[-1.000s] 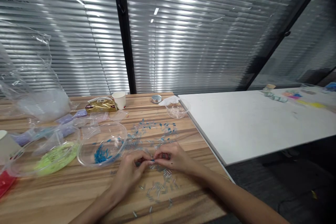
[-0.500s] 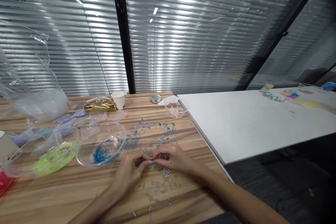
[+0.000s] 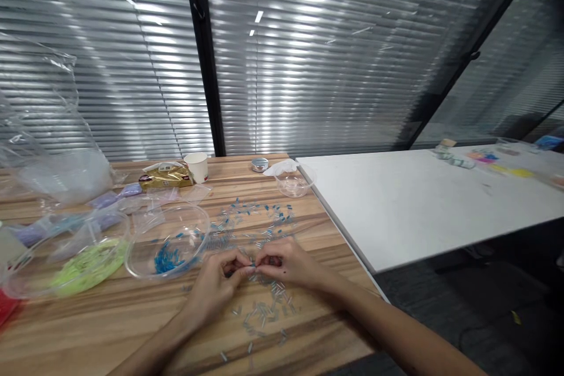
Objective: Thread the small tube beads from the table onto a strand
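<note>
My left hand (image 3: 220,276) and my right hand (image 3: 284,259) meet fingertip to fingertip low over the wooden table. Both are closed in a pinch on a tiny capsule (image 3: 252,265), of which only a bluish bit shows between the fingers. Loose clear capsule pieces (image 3: 264,311) lie scattered below and around the hands. Farther back is an arc of mixed clear and blue capsules (image 3: 238,205). Left of my left hand, a clear round bowl (image 3: 132,258) holds a heap of blue capsule pieces (image 3: 167,258).
Another clear bowl (image 3: 13,295) at left has yellow-green pieces (image 3: 88,267). Behind stand plastic pouches (image 3: 101,200), a gold packet (image 3: 165,176), a paper cup (image 3: 197,167), a small round tin (image 3: 259,164) and a clear bowl with white tissue (image 3: 293,186). A white table (image 3: 374,205) adjoins at right.
The view has shifted slightly. Both hands stay pinched together at nearly the same spot, and less of the blue shows between the fingertips.
</note>
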A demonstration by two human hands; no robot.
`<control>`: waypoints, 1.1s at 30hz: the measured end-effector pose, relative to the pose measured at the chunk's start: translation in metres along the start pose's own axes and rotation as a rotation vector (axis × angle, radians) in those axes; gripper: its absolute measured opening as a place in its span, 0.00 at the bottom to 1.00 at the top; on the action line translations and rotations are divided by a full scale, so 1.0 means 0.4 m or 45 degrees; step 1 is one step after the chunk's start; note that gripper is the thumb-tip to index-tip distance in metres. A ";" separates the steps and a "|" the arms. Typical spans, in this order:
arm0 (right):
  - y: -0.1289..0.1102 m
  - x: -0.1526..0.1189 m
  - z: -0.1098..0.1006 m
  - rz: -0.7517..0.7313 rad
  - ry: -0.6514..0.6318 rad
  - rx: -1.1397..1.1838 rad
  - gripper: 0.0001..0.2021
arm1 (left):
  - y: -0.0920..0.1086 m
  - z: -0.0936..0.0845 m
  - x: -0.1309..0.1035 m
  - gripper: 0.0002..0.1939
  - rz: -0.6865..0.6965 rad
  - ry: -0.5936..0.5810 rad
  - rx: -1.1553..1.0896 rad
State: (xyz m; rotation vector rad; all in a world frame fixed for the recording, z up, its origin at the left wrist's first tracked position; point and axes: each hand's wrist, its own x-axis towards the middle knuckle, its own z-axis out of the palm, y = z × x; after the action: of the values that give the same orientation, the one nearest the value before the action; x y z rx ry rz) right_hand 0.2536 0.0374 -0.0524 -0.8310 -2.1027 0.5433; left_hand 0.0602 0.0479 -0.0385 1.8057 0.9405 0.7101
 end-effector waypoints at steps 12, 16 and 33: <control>0.001 -0.002 -0.001 0.050 -0.039 0.026 0.03 | 0.001 0.001 -0.004 0.12 0.014 0.010 0.015; -0.001 -0.003 -0.003 0.055 -0.048 0.008 0.03 | 0.002 0.001 -0.004 0.11 0.029 0.007 0.022; 0.002 -0.003 -0.004 0.095 -0.157 -0.044 0.02 | -0.003 0.002 -0.009 0.08 0.147 0.025 0.271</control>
State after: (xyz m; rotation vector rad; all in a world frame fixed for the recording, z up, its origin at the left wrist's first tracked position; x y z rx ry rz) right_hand 0.2559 0.0373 -0.0524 -0.9193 -2.2055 0.6127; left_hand 0.0584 0.0448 -0.0403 2.0564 0.9603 0.7227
